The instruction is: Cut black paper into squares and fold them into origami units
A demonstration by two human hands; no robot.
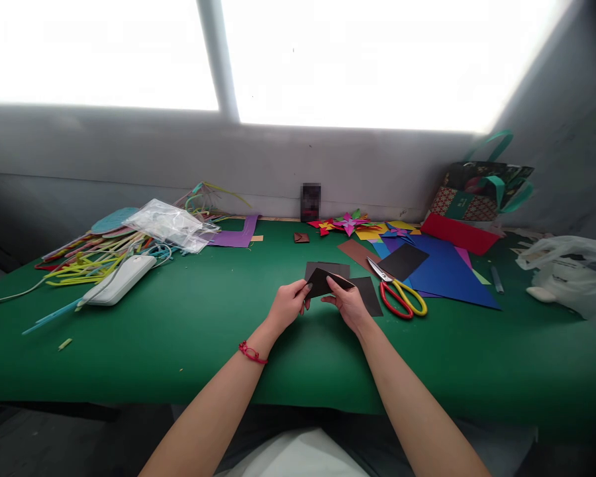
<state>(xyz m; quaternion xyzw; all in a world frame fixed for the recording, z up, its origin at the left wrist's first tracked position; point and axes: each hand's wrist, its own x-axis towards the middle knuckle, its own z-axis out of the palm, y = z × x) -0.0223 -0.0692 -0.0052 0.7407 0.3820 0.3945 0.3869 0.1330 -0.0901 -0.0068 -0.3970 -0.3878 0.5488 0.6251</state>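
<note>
Between both hands, above the green table, is a sheet of black paper point(320, 281), bent or folded along its middle. My left hand point(289, 302) pinches its left edge, and a red cord bracelet circles that wrist. The right edge is gripped by my right hand point(348, 303), thumb on top. Behind and beneath lie more black sheets: one black square point(342, 269) just beyond the held paper, another black piece point(369, 297) by my right hand. Scissors point(398, 295) with red and yellow handles rest to the right, blades slightly apart.
Blue paper point(449, 271) and other coloured sheets spread at the right. Folded paper flowers point(350, 224) lie at the back, near a small brown paper envelope point(300, 237) and an upright phone point(310, 202). A white power strip point(124, 279) and pipe cleaners crowd the left; a plastic bag point(571, 271) stands far right.
</note>
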